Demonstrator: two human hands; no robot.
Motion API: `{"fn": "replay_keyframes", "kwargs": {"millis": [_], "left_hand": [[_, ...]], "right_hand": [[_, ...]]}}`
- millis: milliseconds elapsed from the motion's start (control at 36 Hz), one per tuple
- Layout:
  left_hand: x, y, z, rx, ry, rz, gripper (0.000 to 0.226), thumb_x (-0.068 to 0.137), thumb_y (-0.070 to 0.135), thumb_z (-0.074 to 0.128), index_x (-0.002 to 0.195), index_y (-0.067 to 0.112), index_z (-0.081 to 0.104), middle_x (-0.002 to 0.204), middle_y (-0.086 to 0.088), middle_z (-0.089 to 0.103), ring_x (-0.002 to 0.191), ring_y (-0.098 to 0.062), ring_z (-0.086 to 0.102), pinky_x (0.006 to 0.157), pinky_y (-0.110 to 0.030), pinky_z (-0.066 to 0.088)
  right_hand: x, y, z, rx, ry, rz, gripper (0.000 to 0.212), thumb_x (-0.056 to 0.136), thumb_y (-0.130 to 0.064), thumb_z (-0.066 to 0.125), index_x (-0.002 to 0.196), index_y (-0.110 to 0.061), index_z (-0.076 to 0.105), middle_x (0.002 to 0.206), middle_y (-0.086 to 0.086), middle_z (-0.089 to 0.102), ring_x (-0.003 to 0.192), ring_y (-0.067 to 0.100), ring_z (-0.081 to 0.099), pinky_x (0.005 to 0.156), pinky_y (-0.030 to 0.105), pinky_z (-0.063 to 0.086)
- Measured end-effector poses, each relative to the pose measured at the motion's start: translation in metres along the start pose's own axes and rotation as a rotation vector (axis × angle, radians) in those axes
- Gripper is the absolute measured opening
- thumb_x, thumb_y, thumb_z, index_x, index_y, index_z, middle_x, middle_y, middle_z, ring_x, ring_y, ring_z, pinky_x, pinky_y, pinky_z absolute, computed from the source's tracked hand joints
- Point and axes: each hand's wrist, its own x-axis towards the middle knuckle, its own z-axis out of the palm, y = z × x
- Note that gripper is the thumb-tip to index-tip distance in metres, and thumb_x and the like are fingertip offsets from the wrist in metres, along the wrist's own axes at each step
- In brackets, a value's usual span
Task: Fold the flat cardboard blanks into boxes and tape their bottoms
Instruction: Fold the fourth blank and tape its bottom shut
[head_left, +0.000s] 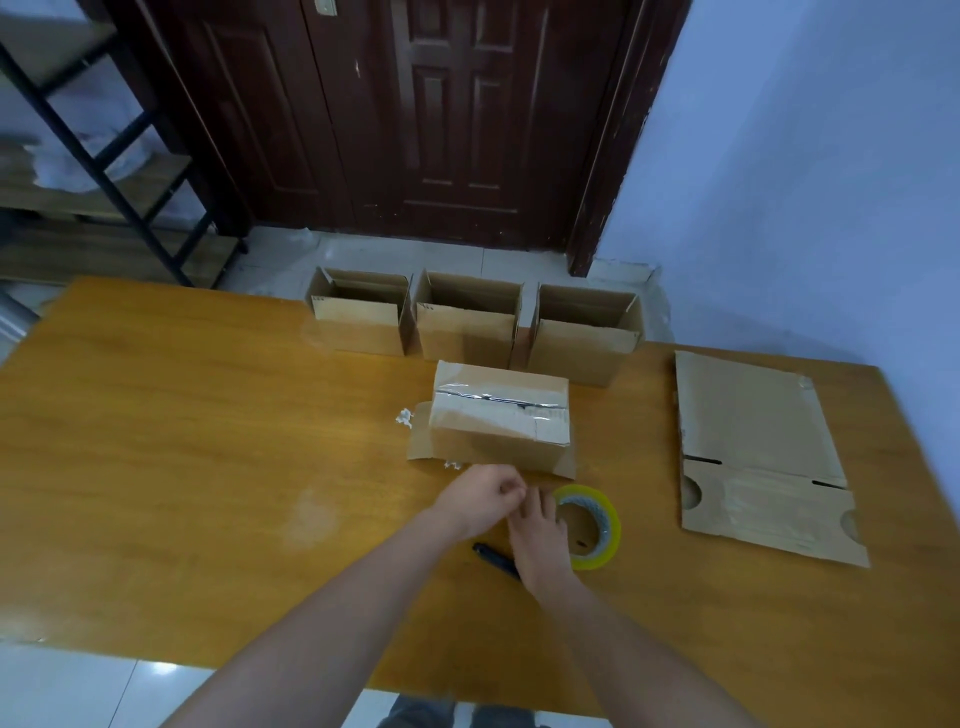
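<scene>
A cardboard box (501, 415) lies bottom-up at the table's middle, with clear tape along its seam. Just in front of it my left hand (480, 499) has its fingers curled, and nothing shows inside them. My right hand (540, 535) lies beside it with fingers reaching to the left hand's fingertips. Its back covers the left edge of a yellow-tinted tape roll (597, 525). A flat cardboard blank (753, 452) lies at the right. Three folded boxes (467, 327) stand open-topped in a row at the table's far edge.
A black cutter or pen (491, 556) lies under my right wrist. White paper scraps (404, 417) sit left of the box. The wooden table (182, 441) ends near a dark door; a metal shelf (104, 156) stands far left, a wall at right.
</scene>
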Motion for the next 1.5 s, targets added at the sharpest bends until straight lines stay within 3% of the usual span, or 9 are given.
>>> {"fn": "replay_keyframes", "kwargs": {"millis": [139,278,417,528,722,889,1111,1306,1500], "left_hand": [[0.002,0.027,-0.028,0.004,0.142,0.129,0.025,0.093,0.027,0.051,0.085,0.012,0.069,0.079,0.0,0.066,0.073,-0.014,0.059,0.067,-0.032,0.05],[0.01,0.04,-0.065,0.012,0.435,0.089,0.029,0.096,0.025,0.047,0.073,0.012,0.06,0.061,0.0,0.054,0.055,-0.011,0.048,0.051,-0.026,0.04],[0.02,0.035,-0.101,0.025,0.686,-0.163,0.021,0.096,0.026,0.048,0.107,0.011,0.056,0.098,-0.006,0.06,0.085,-0.017,0.058,0.066,-0.025,0.046],[0.035,0.018,-0.106,-0.004,0.485,-0.496,0.062,0.093,0.038,0.052,0.138,0.0,0.031,0.137,-0.018,0.039,0.126,-0.034,0.04,0.099,-0.043,0.04],[0.047,0.01,-0.087,-0.165,0.214,-0.606,0.068,0.094,0.046,0.049,0.14,0.0,0.031,0.137,-0.019,0.046,0.123,-0.035,0.047,0.095,-0.038,0.042],[0.044,0.001,-0.081,-0.166,0.319,-0.639,0.047,0.091,0.04,0.056,0.121,0.004,0.053,0.119,-0.015,0.059,0.109,-0.033,0.055,0.084,-0.036,0.046],[0.027,-0.008,-0.068,-0.162,0.46,-0.56,0.04,0.085,0.038,0.065,0.111,0.009,0.058,0.106,-0.011,0.064,0.097,-0.03,0.06,0.076,-0.037,0.051],[0.002,-0.007,-0.058,-0.185,0.542,-0.488,0.035,0.085,0.038,0.066,0.098,0.006,0.06,0.089,-0.01,0.063,0.078,-0.027,0.057,0.058,-0.03,0.044],[-0.022,0.005,-0.055,-0.385,0.662,-0.356,0.036,0.086,0.031,0.067,0.115,0.011,0.058,0.092,0.002,0.058,0.08,-0.018,0.055,0.059,-0.024,0.044]], "right_hand": [[-0.004,0.015,-0.002,0.108,0.285,-0.019,0.044,0.07,-0.03,0.081,0.107,-0.017,0.062,0.106,0.008,0.058,0.093,0.028,0.06,0.07,0.04,0.054],[-0.008,0.039,-0.025,0.354,0.592,0.153,0.015,0.089,-0.026,0.052,0.083,-0.014,0.06,0.084,0.003,0.056,0.076,0.022,0.055,0.061,0.035,0.051],[0.011,0.061,-0.078,0.965,0.522,0.364,0.025,0.099,-0.027,0.043,0.115,-0.009,0.053,0.108,0.003,0.051,0.105,0.02,0.05,0.084,0.026,0.039],[0.035,0.059,-0.118,1.196,0.319,0.438,0.054,0.1,-0.039,0.039,0.144,-0.008,0.034,0.143,0.009,0.043,0.131,0.026,0.041,0.104,0.036,0.035],[0.066,0.029,-0.132,1.111,0.042,0.456,0.074,0.095,-0.052,0.042,0.147,-0.003,0.024,0.148,0.013,0.038,0.134,0.032,0.039,0.105,0.037,0.035],[0.067,0.025,-0.121,0.915,0.091,0.518,0.048,0.093,-0.042,0.053,0.125,-0.005,0.048,0.124,0.014,0.058,0.111,0.031,0.057,0.084,0.035,0.046],[0.047,0.02,-0.115,0.773,0.187,0.485,0.046,0.092,-0.041,0.056,0.117,-0.003,0.05,0.11,0.014,0.062,0.099,0.031,0.061,0.071,0.035,0.048],[0.03,0.02,-0.121,0.728,0.23,0.366,0.043,0.093,-0.038,0.055,0.118,-0.003,0.046,0.108,0.012,0.062,0.096,0.03,0.06,0.075,0.038,0.051],[0.021,0.03,-0.127,0.89,0.312,0.175,0.046,0.089,-0.037,0.062,0.125,-0.012,0.045,0.116,0.003,0.059,0.103,0.019,0.059,0.081,0.031,0.053]]}}
